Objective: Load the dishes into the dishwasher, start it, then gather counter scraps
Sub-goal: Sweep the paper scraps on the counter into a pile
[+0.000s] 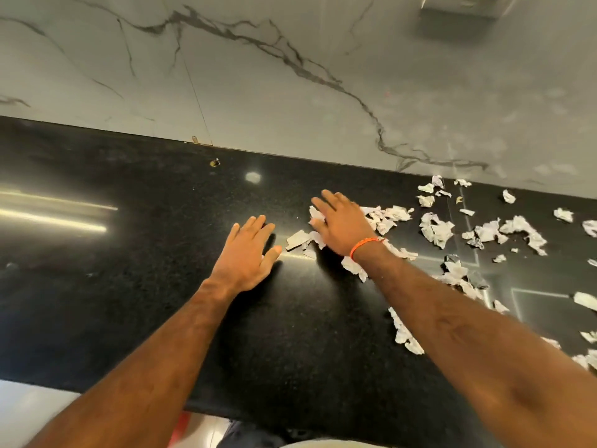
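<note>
Scraps (pixel 436 229) lie under and beside the flat right hand (pixel 342 226).

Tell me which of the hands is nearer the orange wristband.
Right. The orange wristband sits on that wrist, just behind the right hand. The left hand lies flat on the black counter, off to the band's left.

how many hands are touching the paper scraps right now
1: the right hand lies flat on the paper scraps. The left hand rests on bare black counter beside them.
</note>
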Demonstrator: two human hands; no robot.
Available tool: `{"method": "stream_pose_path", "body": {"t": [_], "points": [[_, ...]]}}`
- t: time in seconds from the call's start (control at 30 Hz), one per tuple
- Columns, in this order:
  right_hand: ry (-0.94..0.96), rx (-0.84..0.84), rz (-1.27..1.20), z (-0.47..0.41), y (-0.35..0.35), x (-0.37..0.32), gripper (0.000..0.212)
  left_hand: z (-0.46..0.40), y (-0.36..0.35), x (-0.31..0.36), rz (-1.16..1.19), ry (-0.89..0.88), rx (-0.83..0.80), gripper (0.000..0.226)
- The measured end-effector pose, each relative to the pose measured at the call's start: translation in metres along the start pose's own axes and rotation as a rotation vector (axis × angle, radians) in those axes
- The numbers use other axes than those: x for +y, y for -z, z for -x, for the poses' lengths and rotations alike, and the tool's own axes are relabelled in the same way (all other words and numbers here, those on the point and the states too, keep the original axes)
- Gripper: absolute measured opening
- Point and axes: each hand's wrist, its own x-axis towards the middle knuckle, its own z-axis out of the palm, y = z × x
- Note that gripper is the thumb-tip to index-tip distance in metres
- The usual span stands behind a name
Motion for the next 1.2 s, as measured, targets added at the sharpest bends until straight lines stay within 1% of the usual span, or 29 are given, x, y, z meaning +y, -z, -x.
{"method": "stream_pose_path", "body": {"t": [0.07,0.1,0.2,0.27,0.37,0.47,0.6,0.7,0.77,0.83,0.87,0.9,0.97,1.03,1.07,1.1,1.2], "points": [[0.019,-0.114,0.052,0.004,-0.014,-0.012,0.061,0.009,-0.003,-0.004,-0.018,0.02,-0.021,0.07],[-0.006,-0.129,0.075,0.006,-0.021,-0.013,0.063,0.013,-0.005,-0.006,-0.035,0.023,-0.038,0.074],[-0.189,-0.085,0.092,0.021,-0.028,-0.007,0.063,0.021,-0.014,-0.001,-0.122,0.01,-0.088,0.087],[-0.291,-0.046,0.116,0.036,-0.026,0.0,0.061,0.021,-0.022,0.005,-0.171,-0.004,-0.094,0.094],[-0.361,0.002,0.158,0.066,-0.02,0.006,0.06,0.003,-0.03,0.021,-0.195,-0.055,-0.074,0.101],[-0.415,0.038,0.137,0.099,-0.015,0.011,0.059,-0.025,-0.038,0.045,-0.19,-0.131,-0.095,0.104],[-0.551,0.141,0.053,0.145,-0.012,0.024,0.055,-0.05,-0.051,0.092,-0.195,-0.26,-0.13,0.103],[-0.676,0.199,-0.016,0.176,-0.016,0.041,0.051,-0.055,-0.063,0.131,-0.2,-0.383,-0.162,0.097],[-0.748,0.243,-0.06,0.191,-0.019,0.051,0.05,-0.053,-0.07,0.155,-0.158,-0.469,-0.193,0.09],[-0.771,0.288,-0.066,0.202,-0.019,0.058,0.052,-0.056,-0.075,0.169,-0.038,-0.525,-0.209,0.083],[-0.759,0.296,-0.061,0.206,-0.019,0.06,0.055,-0.06,-0.074,0.171,0.035,-0.523,-0.187,0.082],[-0.729,0.287,-0.05,0.209,-0.02,0.061,0.06,-0.066,-0.073,0.17,0.086,-0.493,-0.138,0.083],[-0.658,0.218,-0.002,0.214,-0.024,0.065,0.072,-0.084,-0.071,0.166,0.085,-0.362,-0.047,0.09],[-0.648,0.168,0.017,0.216,-0.033,0.073,0.074,-0.101,-0.07,0.165,0.025,-0.244,-0.049,0.099],[-0.668,0.178,0.003,0.216,-0.035,0.077,0.071,-0.107,-0.071,0.169,0.002,-0.241,-0.07,0.102],[-0.692,0.199,-0.024,0.215,-0.035,0.083,0.068,-0.112,-0.073,0.175,-0.008,-0.275,-0.098,0.103],[-0.722,0.293,-0.1,0.204,-0.023,0.11,0.059,-0.117,-0.082,0.201,0.003,-0.479,-0.15,0.096]]}}
